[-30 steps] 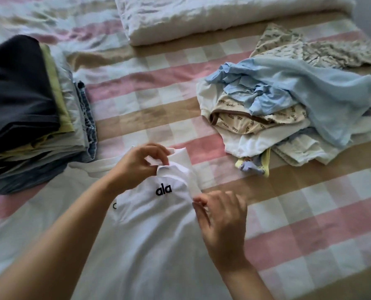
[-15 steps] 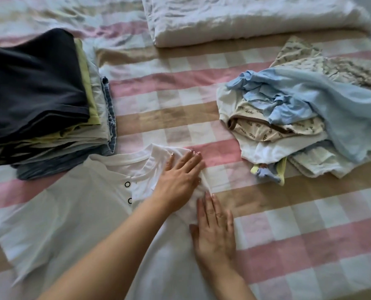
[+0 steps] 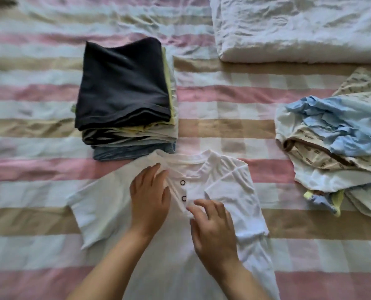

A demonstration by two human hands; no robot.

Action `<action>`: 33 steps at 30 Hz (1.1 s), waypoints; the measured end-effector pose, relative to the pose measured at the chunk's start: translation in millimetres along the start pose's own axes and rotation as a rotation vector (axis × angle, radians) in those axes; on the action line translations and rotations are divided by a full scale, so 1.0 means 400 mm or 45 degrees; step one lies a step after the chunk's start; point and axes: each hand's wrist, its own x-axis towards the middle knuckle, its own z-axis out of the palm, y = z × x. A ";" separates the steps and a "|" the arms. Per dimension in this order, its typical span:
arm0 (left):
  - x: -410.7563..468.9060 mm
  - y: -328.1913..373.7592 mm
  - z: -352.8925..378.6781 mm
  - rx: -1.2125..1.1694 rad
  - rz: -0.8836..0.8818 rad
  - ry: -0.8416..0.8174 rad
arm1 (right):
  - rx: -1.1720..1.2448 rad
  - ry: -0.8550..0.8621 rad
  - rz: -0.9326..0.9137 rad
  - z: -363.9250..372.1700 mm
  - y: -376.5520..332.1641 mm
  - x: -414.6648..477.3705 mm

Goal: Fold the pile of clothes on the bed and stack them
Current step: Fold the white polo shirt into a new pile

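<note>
i see the shirt (image 3: pixel 106 204) spread flat on the bed (image 3: pixel 223 131), just below the stack (image 3: pixel 124 83), not yet folded. my left hand (image 3: pixel 150 198) presses it with straight fingers; my right hand (image 3: pixel 212 230) rests loose fingers by the 2 snaps (image 3: pixel 183 182), seemingly pinching nothing. the pile (image 3: pixel 336 148) at right is left to fold.

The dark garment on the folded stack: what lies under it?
Under the dark garment, a yellow-green edge, pale layers and, lowest, a blue piece show. The rest of each is covered.
</note>
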 end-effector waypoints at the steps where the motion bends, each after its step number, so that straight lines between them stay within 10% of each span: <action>1: -0.033 -0.060 -0.030 0.015 -0.140 0.011 | 0.035 -0.048 -0.068 0.021 -0.037 0.038; 17: -0.102 -0.381 -0.150 -0.393 -1.086 0.231 | -0.120 -0.652 -0.643 0.367 -0.411 0.359; 25: -0.147 -0.362 -0.137 -0.180 -1.158 0.026 | -0.205 -0.827 -0.665 0.394 -0.468 0.385; 33: -0.107 -0.377 -0.173 -0.477 -0.962 0.354 | 0.262 -0.705 -0.353 0.351 -0.470 0.424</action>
